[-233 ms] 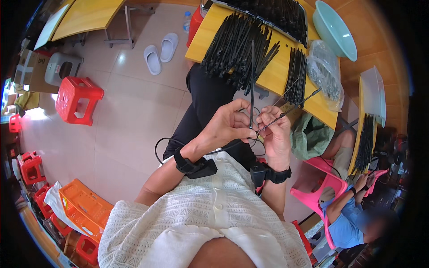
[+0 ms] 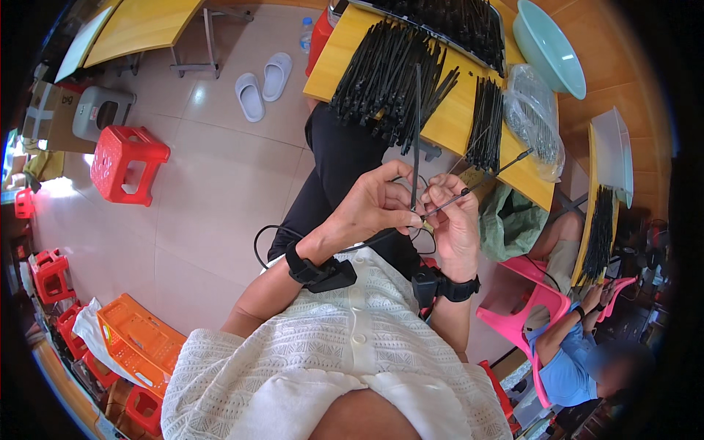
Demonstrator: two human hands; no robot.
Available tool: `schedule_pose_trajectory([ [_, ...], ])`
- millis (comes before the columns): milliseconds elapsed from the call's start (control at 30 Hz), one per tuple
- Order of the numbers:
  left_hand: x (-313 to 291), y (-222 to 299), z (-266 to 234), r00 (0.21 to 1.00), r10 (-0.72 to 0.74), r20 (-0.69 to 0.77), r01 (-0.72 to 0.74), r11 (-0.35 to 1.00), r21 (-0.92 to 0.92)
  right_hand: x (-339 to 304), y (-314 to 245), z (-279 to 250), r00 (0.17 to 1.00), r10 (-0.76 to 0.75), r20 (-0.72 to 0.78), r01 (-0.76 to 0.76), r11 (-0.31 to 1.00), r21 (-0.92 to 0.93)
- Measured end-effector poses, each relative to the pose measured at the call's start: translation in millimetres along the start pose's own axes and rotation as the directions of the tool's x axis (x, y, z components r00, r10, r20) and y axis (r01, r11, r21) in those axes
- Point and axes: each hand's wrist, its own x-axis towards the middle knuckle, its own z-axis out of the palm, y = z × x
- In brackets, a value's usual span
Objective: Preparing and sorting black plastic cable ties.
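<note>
My left hand (image 2: 370, 202) pinches the lower end of a long, flat black strip (image 2: 417, 132), which stands up toward the table. Close beside it, the fingers of my right hand (image 2: 456, 231) grip a thin black rod (image 2: 506, 169) that slants up to the right, with a thicker end and a small bead-like lump along it. The near ends of both pieces meet at my left thumb tip, where fingers partly hide the joint. Beyond my hands, a large pile of similar black strips (image 2: 392, 81) and a narrower bundle (image 2: 484, 125) lie on the yellow table (image 2: 529, 183).
A tray (image 2: 400, 24) of black strips, a clear plastic bag (image 2: 532, 121) and a pale green basin (image 2: 550, 48) are on the table. Below hangs a green sack (image 2: 510, 227). A person in blue (image 2: 565, 363) works at right near a pink chair (image 2: 528, 308). A red stool (image 2: 128, 165) stands left.
The rod in my right hand has shifted slightly outward to the right, its far end a little lower. The strip in my left hand leans a touch more to the right.
</note>
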Motion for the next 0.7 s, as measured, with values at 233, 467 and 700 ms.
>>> schedule_pose_trajectory([
  [233, -0.9, 1.3, 2.8, 1.0, 0.01, -0.008, -0.01, 0.999, -0.046, -0.8, -3.0, -2.2, 0.997, 0.038, 0.07, -0.038, 0.999, -0.012],
  [467, -1.9, 2.9, 3.2, 0.999, 0.03, 0.043, -0.028, 0.999, -0.04, -1.4, -1.0, -2.3, 0.997, 0.065, 0.049, -0.067, 0.997, 0.03],
  [700, -3.2, 5.5, 4.4, 0.998, 0.034, 0.06, -0.033, 0.999, -0.024, -3.0, -2.7, -3.9, 0.992, 0.111, 0.051, -0.113, 0.993, 0.036],
])
